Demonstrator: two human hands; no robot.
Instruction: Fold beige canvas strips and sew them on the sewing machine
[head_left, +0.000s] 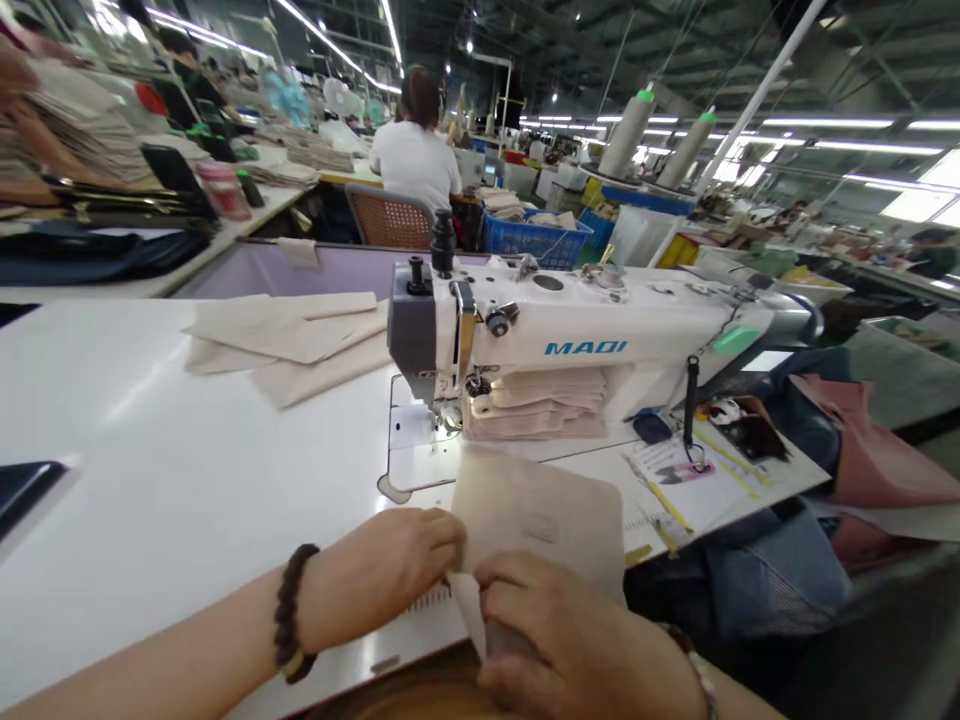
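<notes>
Both my hands are at the near edge of a white sewing table (187,470), holding a beige cloth panel (536,525). My left hand (382,580), with a dark bead bracelet on its wrist, pinches the panel's left edge. My right hand (555,630) grips its lower corner, where the cloth is folded over. Beyond them stands a white MAQI sewing machine (570,330), its needle area a little above the panel. A stack of sewn beige pieces (536,405) lies under the machine's arm. Loose beige cloth pieces (285,340) lie to its left.
A dark phone-like object (22,490) sits at the table's left edge. Papers (675,480) lie on the right, near blue fabric and a pink bag (862,450). Beyond are a blue crate (532,240), a seated co-worker (415,160), and cloth-stacked benches.
</notes>
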